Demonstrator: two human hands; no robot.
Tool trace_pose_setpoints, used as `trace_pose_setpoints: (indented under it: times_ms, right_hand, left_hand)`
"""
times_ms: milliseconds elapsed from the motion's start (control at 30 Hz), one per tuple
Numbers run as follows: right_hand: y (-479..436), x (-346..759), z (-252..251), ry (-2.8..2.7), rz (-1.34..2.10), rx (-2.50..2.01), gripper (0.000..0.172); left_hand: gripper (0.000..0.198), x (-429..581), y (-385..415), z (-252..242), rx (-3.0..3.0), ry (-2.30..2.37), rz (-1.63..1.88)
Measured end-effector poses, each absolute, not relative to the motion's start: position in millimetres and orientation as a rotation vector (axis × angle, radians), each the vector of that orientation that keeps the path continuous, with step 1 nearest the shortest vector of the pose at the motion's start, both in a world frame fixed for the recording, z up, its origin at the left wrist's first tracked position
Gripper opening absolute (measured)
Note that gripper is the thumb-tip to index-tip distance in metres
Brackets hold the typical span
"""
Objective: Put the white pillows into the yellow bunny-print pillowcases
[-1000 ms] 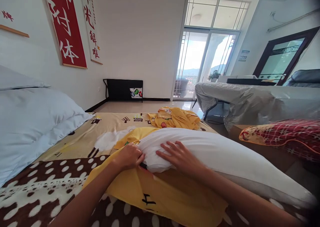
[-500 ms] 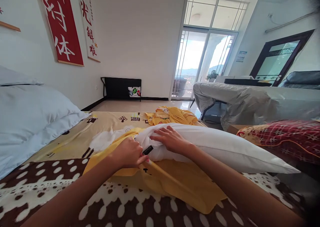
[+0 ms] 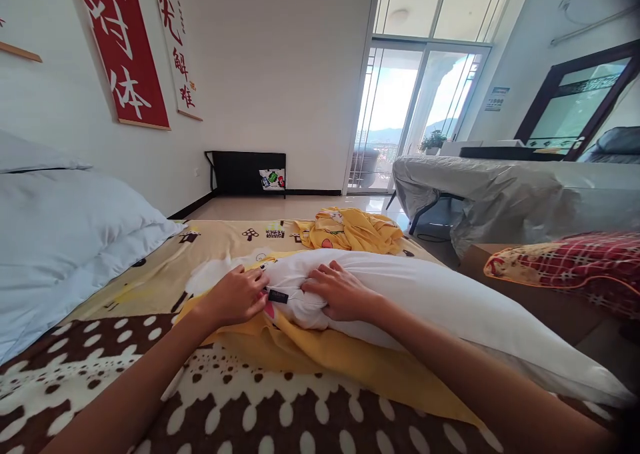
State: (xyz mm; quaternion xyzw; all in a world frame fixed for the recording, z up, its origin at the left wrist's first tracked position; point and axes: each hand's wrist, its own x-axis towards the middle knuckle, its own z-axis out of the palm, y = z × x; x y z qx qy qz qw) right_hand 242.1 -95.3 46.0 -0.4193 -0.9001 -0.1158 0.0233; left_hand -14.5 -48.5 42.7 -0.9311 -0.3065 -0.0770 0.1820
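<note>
A white pillow [image 3: 430, 291] lies lengthwise across the bed, its left end partly on a yellow pillowcase [image 3: 310, 351]. My left hand [image 3: 233, 297] is closed at that end, its fingers curled on the pillowcase's edge; the fingertips are partly hidden. Beside those fingers a small black label [image 3: 278, 297] shows on the white fabric. Gathered folds of the pillow bunch under the bent fingers of my right hand [image 3: 343, 293], which grips it from above. Part of the pillowcase spreads out beneath the pillow towards me.
Crumpled yellow cloth [image 3: 350, 231] lies beyond the pillow. A brown, white-spotted blanket [image 3: 280, 407] covers the near bed, and pale pillows [image 3: 80, 221] are stacked at left. On the right are a red patterned textile [image 3: 575, 267] and a plastic-covered table [image 3: 480, 177].
My left hand has shifted left along with the label and the pillow's end. The pillowcase's near flap now lies flatter and farther right. The view has shifted slightly.
</note>
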Motion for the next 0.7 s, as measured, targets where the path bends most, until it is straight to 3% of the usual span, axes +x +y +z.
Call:
trace_pose_setpoints:
  times_ms: [100, 267, 500, 700]
  right_hand:
    - [-101, 236, 37, -2.81, -0.44, -1.267, 0.051]
    - [-109, 231, 25, -2.838, -0.45, -1.216, 0.085]
    - [-95, 226, 28, -2.858, -0.515, -1.259, 0.067]
    - [-86, 223, 30, -2.853, -0.498, -1.363, 0.027]
  left_hand:
    - [0.02, -13, -50, 38, -2.656, -0.94, -0.193]
    - [0.026, -15, -55, 30, -2.675, -0.925, -0.102]
    - [0.02, 7, -70, 37, -2.723, -0.861, -0.081]
    - [0.031, 43, -93, 52, -2.793, -0.91, -0.172]
